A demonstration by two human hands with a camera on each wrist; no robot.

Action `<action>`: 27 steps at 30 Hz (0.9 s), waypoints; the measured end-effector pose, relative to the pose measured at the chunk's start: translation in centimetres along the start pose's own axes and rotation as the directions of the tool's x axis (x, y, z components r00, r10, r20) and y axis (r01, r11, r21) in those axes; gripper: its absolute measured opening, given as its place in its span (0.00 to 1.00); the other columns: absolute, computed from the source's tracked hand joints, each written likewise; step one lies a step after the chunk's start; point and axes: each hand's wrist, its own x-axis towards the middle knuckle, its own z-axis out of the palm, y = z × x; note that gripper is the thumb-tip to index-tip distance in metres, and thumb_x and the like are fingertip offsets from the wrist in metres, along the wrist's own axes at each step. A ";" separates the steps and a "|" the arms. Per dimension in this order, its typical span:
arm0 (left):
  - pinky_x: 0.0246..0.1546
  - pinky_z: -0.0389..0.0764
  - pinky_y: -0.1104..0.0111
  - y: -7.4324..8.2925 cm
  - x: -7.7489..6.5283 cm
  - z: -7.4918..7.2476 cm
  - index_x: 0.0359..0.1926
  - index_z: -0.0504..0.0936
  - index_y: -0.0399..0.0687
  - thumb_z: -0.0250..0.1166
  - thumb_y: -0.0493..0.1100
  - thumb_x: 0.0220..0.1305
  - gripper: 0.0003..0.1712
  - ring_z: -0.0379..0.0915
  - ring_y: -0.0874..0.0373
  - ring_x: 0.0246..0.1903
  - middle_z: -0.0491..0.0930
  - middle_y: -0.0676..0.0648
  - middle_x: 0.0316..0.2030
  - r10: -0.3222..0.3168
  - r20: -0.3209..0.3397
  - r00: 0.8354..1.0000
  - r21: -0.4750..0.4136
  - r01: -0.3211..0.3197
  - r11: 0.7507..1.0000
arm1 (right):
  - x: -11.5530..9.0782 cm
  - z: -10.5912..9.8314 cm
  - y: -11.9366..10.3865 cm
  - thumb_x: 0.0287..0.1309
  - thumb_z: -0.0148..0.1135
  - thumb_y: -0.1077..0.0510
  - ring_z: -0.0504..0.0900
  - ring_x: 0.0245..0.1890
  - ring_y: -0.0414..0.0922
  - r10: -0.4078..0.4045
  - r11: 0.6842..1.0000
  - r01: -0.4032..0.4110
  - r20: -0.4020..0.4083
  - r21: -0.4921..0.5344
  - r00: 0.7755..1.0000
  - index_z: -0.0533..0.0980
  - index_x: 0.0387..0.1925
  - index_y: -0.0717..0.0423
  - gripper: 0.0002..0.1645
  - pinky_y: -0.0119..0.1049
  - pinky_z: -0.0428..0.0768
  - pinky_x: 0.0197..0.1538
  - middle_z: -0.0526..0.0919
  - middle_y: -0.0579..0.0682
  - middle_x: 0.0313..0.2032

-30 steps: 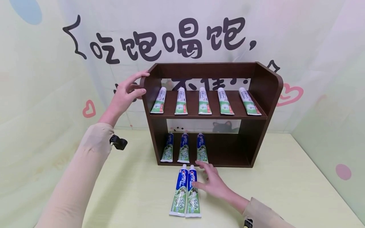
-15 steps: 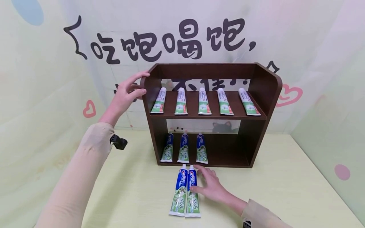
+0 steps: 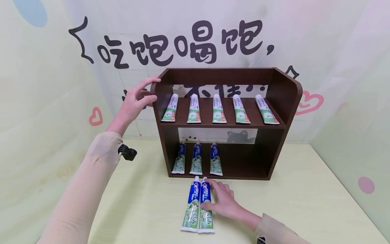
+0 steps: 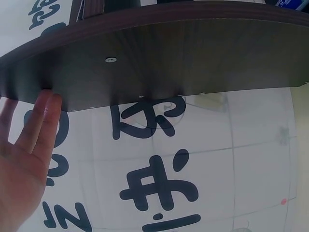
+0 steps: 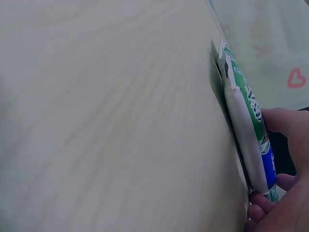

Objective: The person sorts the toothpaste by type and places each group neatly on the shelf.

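My left hand (image 3: 134,100) rests its fingers against the left side panel of a dark brown two-tier shelf (image 3: 222,125); its straight fingertips (image 4: 54,104) touch the panel in the left wrist view. Two blue-and-green toothpaste tubes lie side by side before the shelf, caps toward it. Over the right-hand toothpaste tube (image 3: 206,217) is my right hand (image 3: 225,201), thumb across the printed face and index finger by the cap. The other toothpaste tube (image 3: 191,213) lies just left of it. In the right wrist view the tube (image 5: 248,125) lies along the thumb; contact beneath is hidden.
Several white-and-green tubes (image 3: 219,113) stand in a row on the upper tier. Three blue-and-green tubes (image 3: 196,159) occupy the left and middle of the lower tier. A printed backdrop (image 3: 91,81) surrounds the pale table (image 3: 298,203).
My right hand has shifted slightly left and toward me, its thumb reaching further across the right-hand toothpaste tube. My left hand and the tubes stay in place.
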 end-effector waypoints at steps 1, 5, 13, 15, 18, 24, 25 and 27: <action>0.38 0.84 0.75 0.0 0.0 0.0 0.68 0.71 0.57 0.58 0.42 0.69 0.27 0.79 0.59 0.46 0.63 0.57 0.73 0.003 -0.001 1.000 -0.001 -0.003 1.000 | 0.0 0.0 0.0 0.42 0.76 0.38 0.68 0.59 0.54 -0.003 1.000 0.003 0.003 -0.006 1.000 0.60 0.73 0.43 0.57 0.64 0.64 0.62 0.74 0.58 0.62; 0.38 0.84 0.75 0.0 0.1 0.0 0.67 0.72 0.57 0.58 0.41 0.69 0.26 0.79 0.59 0.45 0.64 0.57 0.73 0.008 -0.002 1.000 -0.005 -0.008 1.000 | 0.2 -0.2 -0.1 0.41 0.76 0.38 0.67 0.60 0.55 -0.002 1.000 0.002 0.020 -0.017 1.000 0.59 0.73 0.42 0.59 0.64 0.64 0.63 0.73 0.58 0.63; 0.39 0.84 0.75 0.0 0.1 0.1 0.68 0.71 0.58 0.58 0.43 0.69 0.26 0.79 0.57 0.47 0.63 0.58 0.73 -0.011 0.007 1.000 0.003 0.011 1.000 | 0.2 -0.5 -0.2 0.38 0.78 0.42 0.68 0.60 0.54 0.018 1.000 -0.018 0.031 -0.002 0.999 0.60 0.73 0.46 0.59 0.66 0.63 0.64 0.75 0.56 0.62; 0.39 0.84 0.75 0.1 0.1 0.2 0.68 0.71 0.58 0.58 0.43 0.69 0.26 0.79 0.57 0.47 0.63 0.57 0.73 -0.011 0.008 1.000 0.002 0.011 1.000 | 0.3 -0.6 -0.2 0.38 0.78 0.44 0.68 0.59 0.53 0.021 1.000 -0.021 0.037 0.006 0.999 0.60 0.72 0.47 0.59 0.65 0.64 0.63 0.75 0.56 0.60; 0.39 0.84 0.75 0.1 0.1 0.2 0.68 0.72 0.57 0.58 0.42 0.69 0.26 0.79 0.58 0.46 0.63 0.57 0.73 -0.002 0.006 1.000 -0.004 0.002 1.000 | 0.4 -0.7 -0.1 0.37 0.78 0.47 0.68 0.59 0.53 0.030 0.999 -0.030 0.049 0.013 0.998 0.61 0.72 0.46 0.59 0.65 0.65 0.63 0.75 0.55 0.61; 0.38 0.84 0.75 0.1 0.0 0.1 0.68 0.72 0.56 0.58 0.42 0.69 0.26 0.79 0.58 0.46 0.64 0.57 0.73 -0.003 -0.005 1.000 0.007 0.003 1.000 | 0.5 -0.8 -0.3 0.37 0.77 0.50 0.68 0.60 0.54 0.016 1.000 -0.018 0.079 0.026 0.997 0.61 0.72 0.45 0.58 0.66 0.63 0.63 0.74 0.55 0.62; 0.38 0.84 0.75 0.1 0.0 0.1 0.68 0.72 0.56 0.58 0.43 0.69 0.26 0.79 0.58 0.46 0.64 0.58 0.73 -0.006 -0.007 1.000 0.009 0.006 1.000 | 0.5 -0.8 -0.3 0.36 0.77 0.50 0.68 0.60 0.55 0.011 1.000 -0.013 0.080 0.026 0.997 0.61 0.72 0.45 0.58 0.67 0.63 0.64 0.74 0.55 0.62; 0.39 0.84 0.75 0.1 0.0 0.0 0.68 0.72 0.57 0.58 0.43 0.69 0.26 0.78 0.57 0.47 0.64 0.58 0.73 -0.008 -0.006 1.000 0.009 0.008 1.000 | 0.4 -0.8 -0.4 0.37 0.77 0.49 0.68 0.61 0.56 0.009 1.000 -0.011 0.079 0.025 0.997 0.61 0.73 0.44 0.58 0.68 0.62 0.64 0.74 0.55 0.62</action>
